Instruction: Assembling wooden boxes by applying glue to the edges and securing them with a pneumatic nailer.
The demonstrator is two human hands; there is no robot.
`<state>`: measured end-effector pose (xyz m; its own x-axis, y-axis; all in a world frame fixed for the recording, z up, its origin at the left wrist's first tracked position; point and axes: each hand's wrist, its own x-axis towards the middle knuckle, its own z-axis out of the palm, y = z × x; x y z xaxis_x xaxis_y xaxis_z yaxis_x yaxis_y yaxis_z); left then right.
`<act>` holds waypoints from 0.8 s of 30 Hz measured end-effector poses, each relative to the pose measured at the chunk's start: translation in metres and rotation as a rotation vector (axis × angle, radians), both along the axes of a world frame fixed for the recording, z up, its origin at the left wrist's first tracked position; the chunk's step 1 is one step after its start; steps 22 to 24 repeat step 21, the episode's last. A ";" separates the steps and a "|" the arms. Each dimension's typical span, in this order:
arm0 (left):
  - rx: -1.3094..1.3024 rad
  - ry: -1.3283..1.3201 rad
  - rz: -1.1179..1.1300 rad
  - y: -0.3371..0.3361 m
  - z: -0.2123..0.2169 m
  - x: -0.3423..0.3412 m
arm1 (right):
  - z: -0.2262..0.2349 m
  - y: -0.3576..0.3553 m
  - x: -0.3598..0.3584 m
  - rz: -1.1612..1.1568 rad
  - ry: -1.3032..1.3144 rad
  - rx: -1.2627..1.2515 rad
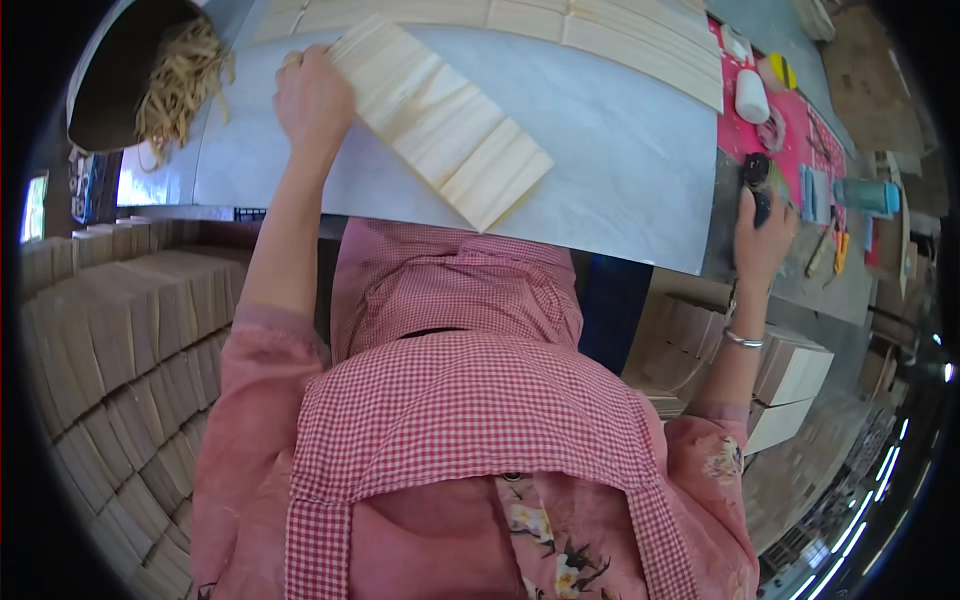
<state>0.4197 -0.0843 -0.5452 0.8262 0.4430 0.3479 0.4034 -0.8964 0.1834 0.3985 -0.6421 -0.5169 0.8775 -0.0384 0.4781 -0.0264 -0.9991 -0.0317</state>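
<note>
My left hand (315, 100) is closed on the upper left end of a pale wooden board (445, 120). The board lies slantwise over the light grey tabletop (620, 160), its lower corner reaching the near edge. Far to the right, my right hand (766, 243) has its fingers wrapped round a black handheld tool (757, 170) at the side of the table. My palm and fingers cover much of that tool, so its exact kind does not show.
Pale boards (600, 40) lie along the far side. A bin of wood strips (185, 85) stands left. On the right are a white bottle (751, 97), a teal cup (868, 197) and an orange-handled cutter (842, 250). Stacked wood blocks (110, 320) fill the lower left.
</note>
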 end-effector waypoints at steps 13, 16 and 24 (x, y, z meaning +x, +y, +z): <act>-0.055 -0.002 0.043 0.012 -0.030 0.016 | -0.026 -0.081 0.019 -0.382 0.399 0.147; -0.065 0.040 0.049 0.015 -0.039 0.022 | -0.018 -0.088 0.030 -0.365 0.480 0.182; -0.081 0.116 0.085 0.027 -0.052 0.015 | 0.024 -0.044 0.041 -0.369 0.556 0.516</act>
